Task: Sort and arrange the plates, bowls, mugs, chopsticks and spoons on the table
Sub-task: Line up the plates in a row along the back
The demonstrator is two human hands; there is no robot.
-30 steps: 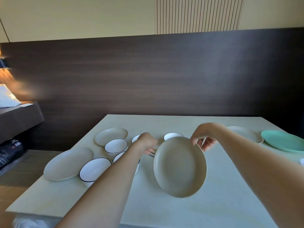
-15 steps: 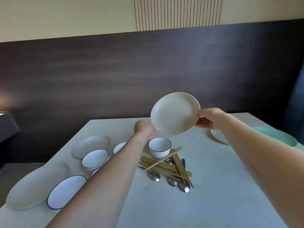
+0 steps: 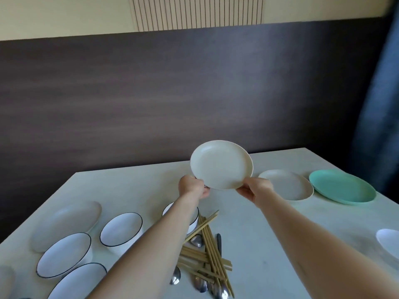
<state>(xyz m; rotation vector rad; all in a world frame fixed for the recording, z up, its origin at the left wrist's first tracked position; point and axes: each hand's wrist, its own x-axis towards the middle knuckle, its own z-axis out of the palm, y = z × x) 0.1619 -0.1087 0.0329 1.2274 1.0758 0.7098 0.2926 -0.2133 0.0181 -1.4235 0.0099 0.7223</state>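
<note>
Two hands hold cream plate (image 3: 221, 165) in air above bench (image 3: 254, 225), tilted toward camera. Left hand (image 3: 192, 186) grips plate's lower left rim, right hand (image 3: 254, 189) grips lower right rim. Second cream plate (image 3: 287, 184) and green plate (image 3: 342, 189) lie near far right corner. Chopsticks (image 3: 208, 249) piled with spoons (image 3: 197, 241) near front edge. Blue-rimmed bowls (image 3: 121, 228) along left edge.

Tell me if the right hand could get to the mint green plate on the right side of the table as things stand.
Probably not at once: the right hand and left hand both grip the raised cream round plate. The path looks open, though: only a flat beige plate lies between it and the mint green plate.
</note>
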